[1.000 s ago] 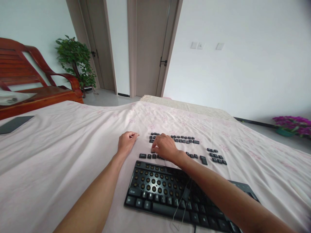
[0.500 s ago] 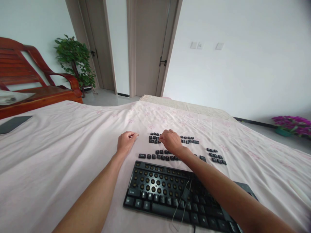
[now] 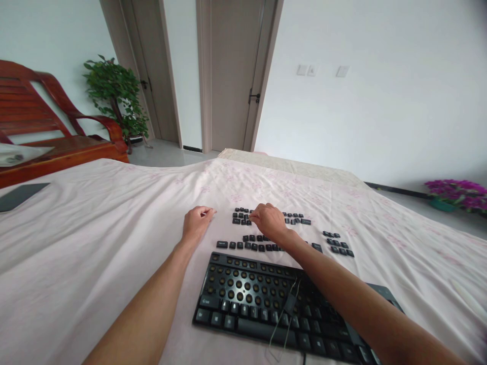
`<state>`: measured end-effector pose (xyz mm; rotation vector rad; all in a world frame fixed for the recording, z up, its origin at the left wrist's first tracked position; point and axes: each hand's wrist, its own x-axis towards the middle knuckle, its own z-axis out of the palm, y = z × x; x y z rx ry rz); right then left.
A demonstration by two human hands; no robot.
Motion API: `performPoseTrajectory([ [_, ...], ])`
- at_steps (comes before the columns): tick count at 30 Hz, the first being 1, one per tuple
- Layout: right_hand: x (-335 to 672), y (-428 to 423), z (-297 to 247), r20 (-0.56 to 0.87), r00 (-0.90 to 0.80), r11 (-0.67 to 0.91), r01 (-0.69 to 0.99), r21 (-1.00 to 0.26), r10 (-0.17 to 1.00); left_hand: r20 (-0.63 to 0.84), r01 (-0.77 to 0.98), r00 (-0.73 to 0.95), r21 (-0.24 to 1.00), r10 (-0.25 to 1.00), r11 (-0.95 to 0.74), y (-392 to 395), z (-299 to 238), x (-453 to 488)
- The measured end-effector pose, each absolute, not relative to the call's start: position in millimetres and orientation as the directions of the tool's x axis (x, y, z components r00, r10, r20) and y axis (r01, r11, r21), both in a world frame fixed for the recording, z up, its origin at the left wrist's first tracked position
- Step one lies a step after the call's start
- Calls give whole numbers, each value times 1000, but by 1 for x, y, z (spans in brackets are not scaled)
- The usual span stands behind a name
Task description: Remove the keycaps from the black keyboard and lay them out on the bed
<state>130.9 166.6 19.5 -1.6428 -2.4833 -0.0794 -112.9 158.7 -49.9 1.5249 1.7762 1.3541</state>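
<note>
My right hand is over the back rows of loose black keycaps, its fingers pinched together at a keycap that they mostly hide. To the left of these rows my left hand rests on the cloth, thumb and fingers closed together; anything between them is too small to make out. In front lies a black keyboard with its upper key rows stripped, showing round switch domes. The lower rows still carry keys. A wire keycap puller lies across it. My right forearm covers the keyboard's right part.
More keycaps form a nearer row and a small group on the right. A wrinkled pink floral cloth lies under everything. A dark flat object sits far left, near a wooden bench.
Almost nothing differs. Both hands stay in place over the cloth, and the view has shifted very slightly.
</note>
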Motion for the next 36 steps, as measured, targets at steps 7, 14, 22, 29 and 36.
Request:
performPoseTrajectory([
  [7, 136, 148, 30, 132, -444, 459, 881, -118, 886, 256, 497, -309, 865, 916, -74, 158, -49, -113],
  [14, 131, 138, 23, 96, -582, 590, 800, -106, 807, 264, 515, -297, 854, 918, -79, 157, -49, -114],
  [22, 143, 158, 23, 195, -374, 406, 899, -161, 907, 274, 494, -299, 864, 914, -97, 159, -52, -113],
  [29, 150, 172, 14, 161, -316, 334, 937, -100, 935, 261, 487, -303, 869, 916, -86, 159, -52, -113],
  [36, 146, 171, 12, 130, -354, 360, 933, -28, 926, 260, 503, -304, 861, 917, -78, 157, -48, -112],
])
